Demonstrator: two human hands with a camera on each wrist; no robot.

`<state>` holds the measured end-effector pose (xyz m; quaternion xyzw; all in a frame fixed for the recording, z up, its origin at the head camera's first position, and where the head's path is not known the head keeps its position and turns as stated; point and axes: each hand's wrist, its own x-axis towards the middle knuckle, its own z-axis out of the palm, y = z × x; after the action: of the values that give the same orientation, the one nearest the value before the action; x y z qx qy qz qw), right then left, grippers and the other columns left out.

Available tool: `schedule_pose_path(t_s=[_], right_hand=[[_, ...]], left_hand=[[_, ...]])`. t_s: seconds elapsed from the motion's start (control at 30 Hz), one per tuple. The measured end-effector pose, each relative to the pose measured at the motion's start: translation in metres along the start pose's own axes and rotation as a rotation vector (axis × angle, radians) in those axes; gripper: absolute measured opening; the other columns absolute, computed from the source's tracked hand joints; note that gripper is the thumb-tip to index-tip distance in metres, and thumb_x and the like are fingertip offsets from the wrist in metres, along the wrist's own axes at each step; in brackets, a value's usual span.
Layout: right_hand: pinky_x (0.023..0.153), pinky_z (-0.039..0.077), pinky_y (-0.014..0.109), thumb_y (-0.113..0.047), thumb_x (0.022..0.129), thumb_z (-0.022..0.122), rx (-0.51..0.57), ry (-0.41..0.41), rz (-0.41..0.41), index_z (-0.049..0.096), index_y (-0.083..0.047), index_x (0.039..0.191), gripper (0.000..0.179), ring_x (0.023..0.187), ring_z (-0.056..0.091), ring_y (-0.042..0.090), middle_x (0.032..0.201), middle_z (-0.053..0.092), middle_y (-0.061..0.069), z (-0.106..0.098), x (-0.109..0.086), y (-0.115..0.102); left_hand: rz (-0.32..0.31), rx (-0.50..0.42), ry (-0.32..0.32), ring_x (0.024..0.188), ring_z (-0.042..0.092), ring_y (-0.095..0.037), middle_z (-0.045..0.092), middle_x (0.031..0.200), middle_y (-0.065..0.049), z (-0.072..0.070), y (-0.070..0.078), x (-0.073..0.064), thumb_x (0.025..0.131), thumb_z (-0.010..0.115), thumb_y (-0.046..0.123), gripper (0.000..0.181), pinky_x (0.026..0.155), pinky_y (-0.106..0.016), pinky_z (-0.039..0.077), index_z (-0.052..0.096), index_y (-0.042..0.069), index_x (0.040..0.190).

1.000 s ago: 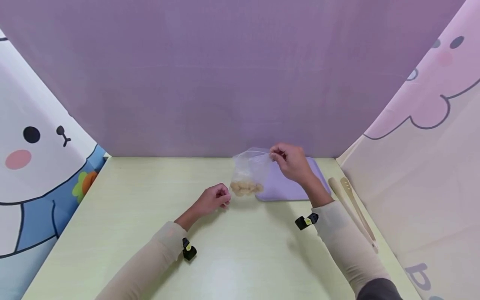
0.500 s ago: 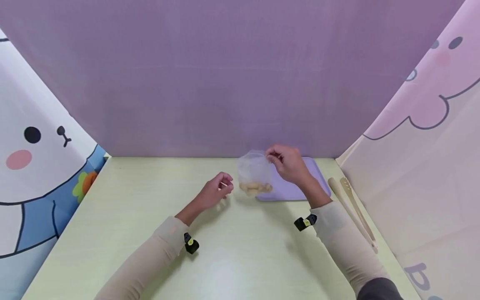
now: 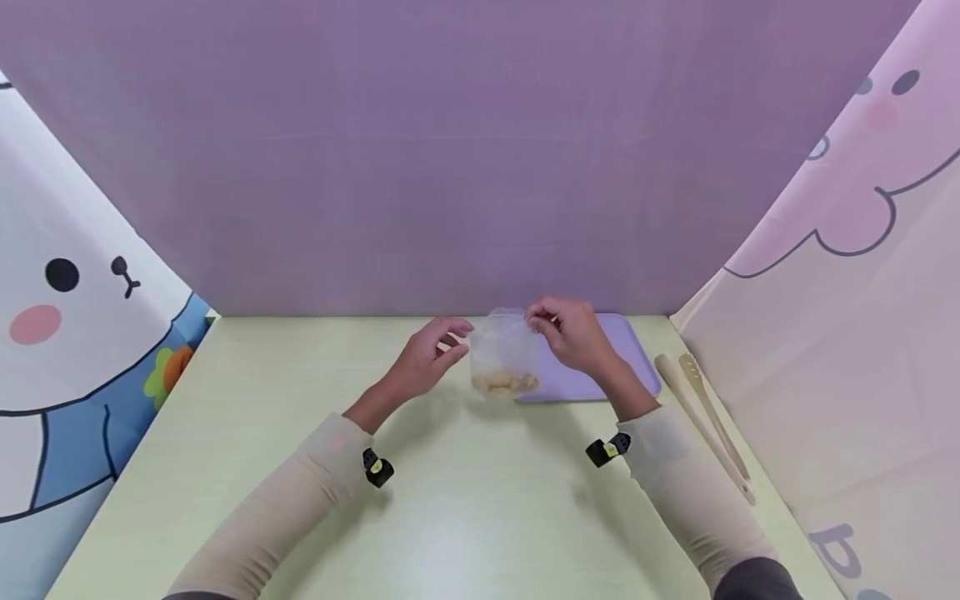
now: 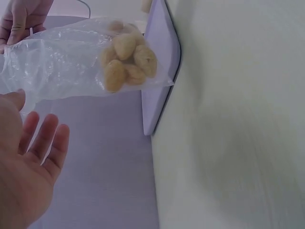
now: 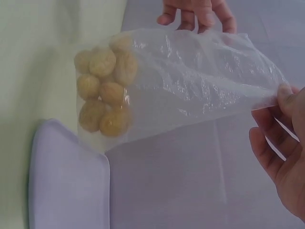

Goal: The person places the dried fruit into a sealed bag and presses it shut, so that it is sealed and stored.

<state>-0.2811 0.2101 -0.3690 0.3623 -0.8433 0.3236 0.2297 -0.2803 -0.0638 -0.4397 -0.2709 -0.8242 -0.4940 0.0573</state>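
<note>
A clear plastic bag (image 3: 504, 346) hangs above the table, with several round, yellowish-brown dried fruits or similar pieces (image 5: 102, 88) gathered at its bottom. My right hand (image 3: 573, 333) pinches the bag's upper right corner between thumb and forefinger. At the bag's upper left edge, my left hand (image 3: 429, 358) has its fingers spread and thumb apart, with nothing gripped. In the left wrist view the left fingers (image 4: 47, 143) are close to the bag's mouth; whether the thumb touches the plastic I cannot tell.
Behind and right of the bag a lilac tray (image 3: 622, 358) lies on the pale table (image 3: 480, 500). Two long wooden utensils (image 3: 708, 425), one slotted, lie along the table's right edge. A purple backdrop (image 3: 450, 167) rises at the back, with printed cloth on both sides.
My left hand has risen toward the top of the bag and its fingers have spread. The right hand has shifted slightly left and down with the bag.
</note>
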Motion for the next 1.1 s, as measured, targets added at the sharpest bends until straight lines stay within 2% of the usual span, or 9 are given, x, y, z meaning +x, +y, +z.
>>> schedule_pose_path(t_s=[0.1, 0.23, 0.5, 0.63, 0.8, 0.93, 1.0, 1.03, 1.1], right_hand=[[0.061, 0.054, 0.029, 0.001, 0.093, 0.069, 0.004, -0.005, 0.005, 0.069, -0.007, 0.088, 0.009, 0.068, 0.061, 0.013, 0.079, 0.070, 0.005, 0.002, -0.001, -0.002], [0.061, 0.054, 0.029, 0.000, 0.094, 0.068, 0.022, -0.007, 0.014, 0.069, -0.007, 0.089, 0.009, 0.068, 0.061, 0.013, 0.080, 0.070, 0.006, 0.004, -0.003, -0.001], [0.058, 0.048, 0.025, 0.001, 0.095, 0.067, 0.078, -0.003, 0.031, 0.069, -0.008, 0.091, 0.010, 0.064, 0.054, 0.009, 0.080, 0.069, 0.005, 0.011, -0.011, 0.004], [0.056, 0.046, 0.024, -0.001, 0.096, 0.066, 0.124, -0.006, 0.096, 0.069, -0.008, 0.092, 0.008, 0.063, 0.054, 0.008, 0.080, 0.068, 0.005, 0.012, -0.016, 0.009], [0.054, 0.049, 0.024, -0.004, 0.098, 0.064, 0.211, -0.002, 0.189, 0.069, -0.005, 0.099, 0.005, 0.064, 0.057, 0.007, 0.081, 0.068, 0.009, 0.018, -0.023, 0.014], [0.055, 0.052, 0.023, -0.005, 0.098, 0.065, 0.295, -0.006, 0.264, 0.066, -0.001, 0.122, 0.024, 0.067, 0.062, 0.005, 0.088, 0.071, 0.019, 0.026, -0.030, 0.017], [0.056, 0.052, 0.023, -0.003, 0.098, 0.065, 0.321, -0.029, 0.316, 0.061, 0.002, 0.132, 0.035, 0.069, 0.066, 0.014, 0.092, 0.071, 0.023, 0.027, -0.033, 0.014], [0.057, 0.052, 0.023, -0.002, 0.098, 0.064, 0.332, -0.043, 0.338, 0.058, 0.003, 0.135, 0.039, 0.070, 0.067, 0.019, 0.094, 0.071, 0.024, 0.028, -0.034, 0.011], [0.058, 0.052, 0.023, -0.003, 0.098, 0.065, 0.321, -0.086, 0.372, 0.060, 0.002, 0.131, 0.034, 0.072, 0.067, 0.020, 0.094, 0.072, 0.021, 0.033, -0.041, 0.014]], left_hand=[[0.006, 0.031, -0.043, 0.107, 0.068, -0.028, 0.063, 0.127, -0.013, -0.001, 0.001, 0.001, 0.102, 0.062, 0.018, 0.032, 0.085, -0.040, 0.058, 0.060, 0.008, 0.132], [-0.022, 0.049, -0.091, 0.106, 0.068, -0.025, 0.066, 0.120, -0.010, 0.000, 0.002, 0.002, 0.102, 0.061, 0.017, 0.032, 0.084, -0.037, 0.058, 0.059, 0.009, 0.133], [-0.018, 0.094, -0.090, 0.095, 0.067, -0.018, 0.070, 0.100, -0.004, -0.005, 0.009, 0.004, 0.099, 0.066, 0.014, 0.006, 0.079, -0.031, 0.058, 0.065, 0.009, 0.103], [-0.008, 0.088, -0.080, 0.091, 0.064, -0.016, 0.068, 0.099, -0.004, -0.009, 0.014, 0.005, 0.099, 0.065, 0.014, 0.005, 0.075, -0.029, 0.057, 0.065, 0.009, 0.100], [0.015, 0.067, -0.031, 0.085, 0.063, -0.015, 0.067, 0.095, -0.005, -0.015, 0.021, 0.007, 0.100, 0.065, 0.014, 0.005, 0.073, -0.029, 0.056, 0.064, 0.009, 0.098], [0.033, 0.041, -0.006, 0.081, 0.061, -0.015, 0.066, 0.093, -0.006, -0.019, 0.029, 0.008, 0.099, 0.065, 0.013, 0.006, 0.072, -0.029, 0.055, 0.065, 0.007, 0.098], [0.035, 0.037, 0.000, 0.081, 0.061, -0.015, 0.066, 0.092, -0.007, -0.021, 0.032, 0.009, 0.100, 0.065, 0.013, 0.006, 0.072, -0.029, 0.055, 0.065, 0.007, 0.098], [0.032, 0.036, 0.001, 0.081, 0.061, -0.016, 0.066, 0.092, -0.007, -0.022, 0.033, 0.009, 0.100, 0.065, 0.013, 0.006, 0.073, -0.030, 0.055, 0.065, 0.007, 0.099], [0.023, 0.033, 0.004, 0.081, 0.061, -0.016, 0.067, 0.093, -0.007, -0.024, 0.036, 0.009, 0.100, 0.064, 0.014, 0.007, 0.073, -0.031, 0.056, 0.065, 0.007, 0.100]])
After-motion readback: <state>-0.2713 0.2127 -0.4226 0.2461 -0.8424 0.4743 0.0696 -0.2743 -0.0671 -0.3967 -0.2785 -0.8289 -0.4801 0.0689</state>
